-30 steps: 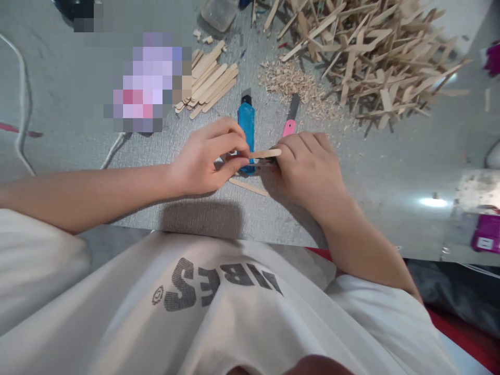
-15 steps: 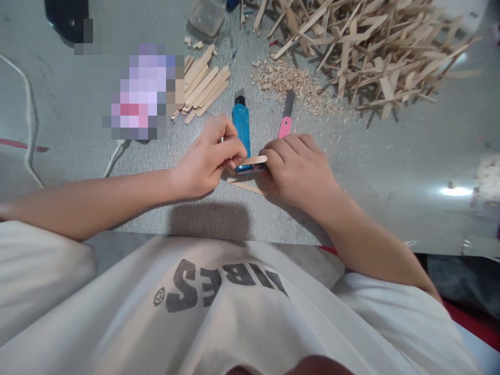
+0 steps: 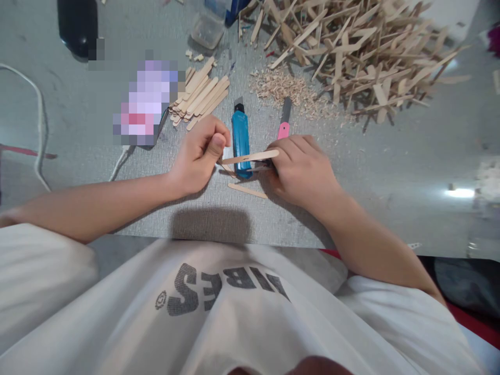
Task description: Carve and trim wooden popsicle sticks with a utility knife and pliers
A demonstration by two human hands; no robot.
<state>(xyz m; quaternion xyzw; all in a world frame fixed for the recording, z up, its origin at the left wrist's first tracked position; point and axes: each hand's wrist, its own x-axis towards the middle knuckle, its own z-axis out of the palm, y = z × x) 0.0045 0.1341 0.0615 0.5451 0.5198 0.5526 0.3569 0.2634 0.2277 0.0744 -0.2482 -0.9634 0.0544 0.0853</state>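
My left hand (image 3: 203, 156) is closed, thumb against curled fingers, at the left end of a wooden craft stick (image 3: 253, 156). The stick slants across above a blue box cutter (image 3: 241, 135), its rounded right end over the fingers of my right hand (image 3: 302, 166). That hand is closed round a small tool with metal blades (image 3: 258, 167); its handle is hidden, so I cannot tell its exact kind. A thin sliver of wood (image 3: 227, 169) shows by my left fingers. Below, another craft stick (image 3: 247, 190) lies on the table. A pink-handled knife (image 3: 284, 127) lies beyond my right hand.
Several craft sticks (image 3: 201, 96) lie stacked beyond my left hand. Wood shavings (image 3: 289, 86) and a large heap of sticks (image 3: 359, 57) spread at the back right. A blurred-out phone (image 3: 146, 101) with a white cable (image 3: 120, 161) and a clear container (image 3: 208, 30) are also there.
My left hand has drawn slightly left and its grip has shifted; more of the craft stick and the bladed tool now shows. The view has shifted slightly.
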